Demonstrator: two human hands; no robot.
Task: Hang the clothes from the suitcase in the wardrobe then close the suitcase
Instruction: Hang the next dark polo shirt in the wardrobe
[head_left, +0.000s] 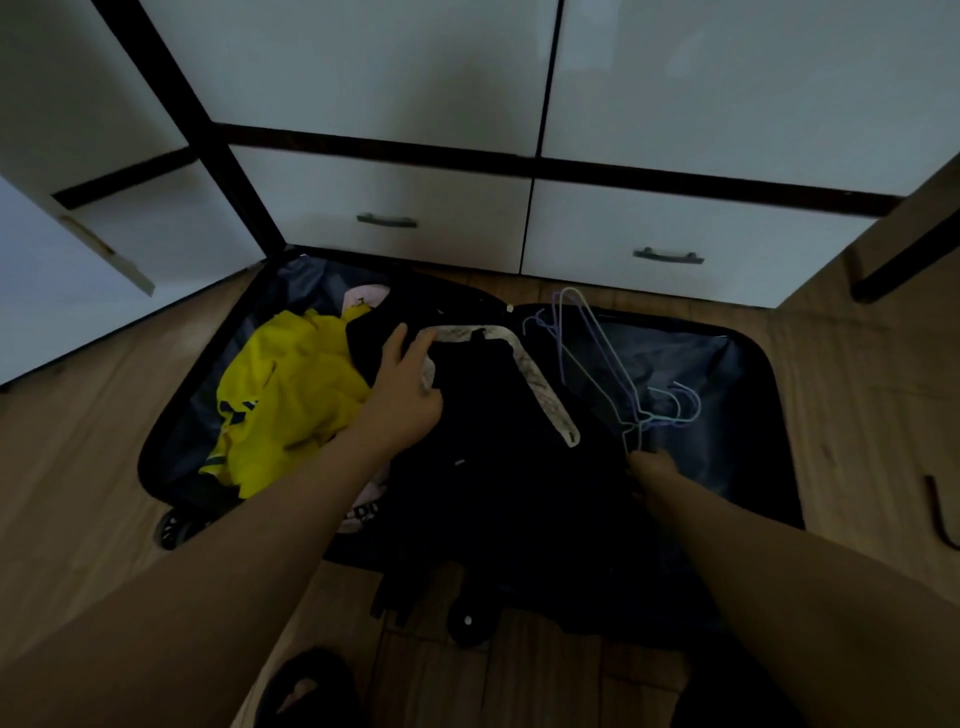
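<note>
The left hand rests with loose fingers on the dark garment with pale neck trim heaped in the open black suitcase, while the right hand, just right, pinches the thin pastel wire hangers; best free one hanger and feed it through the neckline.

We list a wooden floor of pale planks under everything. At the lower edge we note a dark slipper on the boards. At the right edge we record a dark curved object lying on the floor, too dim to identify. At upper right we enter a wooden furniture panel with a dark leg slanting across it.
</note>
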